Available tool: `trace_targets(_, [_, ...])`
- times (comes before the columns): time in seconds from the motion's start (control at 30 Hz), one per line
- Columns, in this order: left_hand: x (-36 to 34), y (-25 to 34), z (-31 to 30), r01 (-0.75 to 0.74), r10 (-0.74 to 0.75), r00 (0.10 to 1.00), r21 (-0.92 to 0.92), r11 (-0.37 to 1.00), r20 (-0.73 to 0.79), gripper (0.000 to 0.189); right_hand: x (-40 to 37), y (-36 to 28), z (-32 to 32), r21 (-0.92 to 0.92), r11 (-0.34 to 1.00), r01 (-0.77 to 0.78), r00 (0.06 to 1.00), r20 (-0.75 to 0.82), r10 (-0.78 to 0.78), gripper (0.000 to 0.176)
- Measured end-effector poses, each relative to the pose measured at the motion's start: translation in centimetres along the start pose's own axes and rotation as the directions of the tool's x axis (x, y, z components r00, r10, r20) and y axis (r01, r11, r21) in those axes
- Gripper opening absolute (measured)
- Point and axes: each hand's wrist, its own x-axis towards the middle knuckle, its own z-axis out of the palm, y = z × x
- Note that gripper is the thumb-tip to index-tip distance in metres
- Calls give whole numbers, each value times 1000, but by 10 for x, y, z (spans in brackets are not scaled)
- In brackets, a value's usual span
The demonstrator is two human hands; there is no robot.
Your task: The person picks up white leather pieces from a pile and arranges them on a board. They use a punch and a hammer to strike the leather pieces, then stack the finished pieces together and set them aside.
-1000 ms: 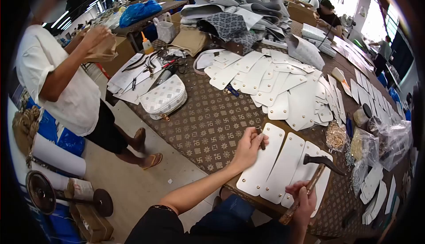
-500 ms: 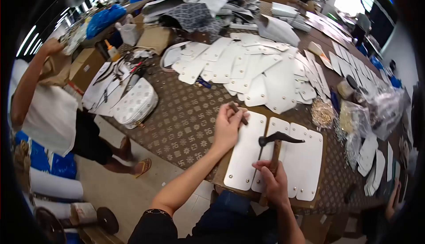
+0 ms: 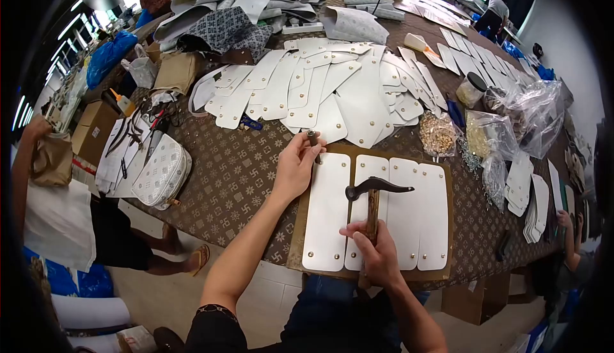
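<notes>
My left hand (image 3: pixel 297 164) grips a short metal punch (image 3: pixel 313 138) near the top left corner of a white panel (image 3: pixel 326 212). A wooden-handled hammer (image 3: pixel 372 209) with a dark curved head is in my right hand (image 3: pixel 377 250), held above the panels. Several white panels with brass-coloured studs at their ends lie side by side on a brown board (image 3: pixel 296 244). The hammer head is over the gap between the first panel and the second panel (image 3: pixel 374 168). Part of the panels is hidden under my right hand and the hammer.
Beyond the board lies a heap of white studded pieces (image 3: pixel 307 90). Bags of small metal parts (image 3: pixel 439 134) and a jar (image 3: pixel 471 89) stand right. A white patterned pouch (image 3: pixel 163 170) lies left. A person (image 3: pixel 57 218) stands at the left edge; another person's hand (image 3: pixel 564 220) shows at right.
The view has shifted, so the table items appear further left. The punch in my left hand now points more upright. Both hands keep hold of their tools.
</notes>
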Motion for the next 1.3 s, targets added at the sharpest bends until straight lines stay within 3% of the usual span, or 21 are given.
trace_targets(0.13, [-4,-9,-4,-31,31,999,-10,999,23,27,1,2,1,-2,1000,-19,1000,-8,19,18])
trace_targets(0.23, [-3,-12,-5,-16,22,998,-119,993,51,24,2,1,2,8,1000,16,1000,-6,-16,18])
trace_targets(0.57, [-8,-9,-2,-123,109,985,100,987,136,17,5,-13,4,-28,999,32,999,-29,-33,19])
trace_targets(0.63, [-9,-8,-1,-145,128,983,125,982,133,16,9,-29,1,40,986,-160,987,-6,160,20])
trace_targets(0.67, [-9,-10,0,-154,137,981,128,980,134,15,15,-34,0,40,986,-159,987,-6,159,20])
trace_targets(0.77, [-7,-13,2,-196,180,977,150,969,111,17,36,-53,0,-96,990,-102,995,12,104,22])
trace_targets(0.83, [-8,-14,1,-228,216,972,168,959,87,20,50,-67,4,-309,951,-25,999,19,32,23])
trace_targets(0.97, [-7,-16,-1,-201,189,978,184,962,85,20,80,-60,9,-450,884,130,992,54,-118,26])
trace_targets(1.03, [-8,-15,0,-219,207,975,162,962,85,20,92,-56,11,-520,755,399,910,122,-397,23])
trace_targets(1.13, [-7,-15,0,-233,226,972,128,964,66,19,90,-85,5,-556,736,385,920,168,-355,24])
trace_targets(1.2, [-7,-21,0,-247,238,968,138,959,74,17,78,-136,3,-546,778,311,949,132,-287,24])
trace_targets(1.27, [-6,-19,0,-236,225,970,142,961,89,16,65,-177,7,-307,831,464,869,-24,-494,17])
trace_targets(1.3, [-7,-15,-1,-235,222,970,151,960,100,16,66,-188,14,-107,772,627,768,-85,-635,14])
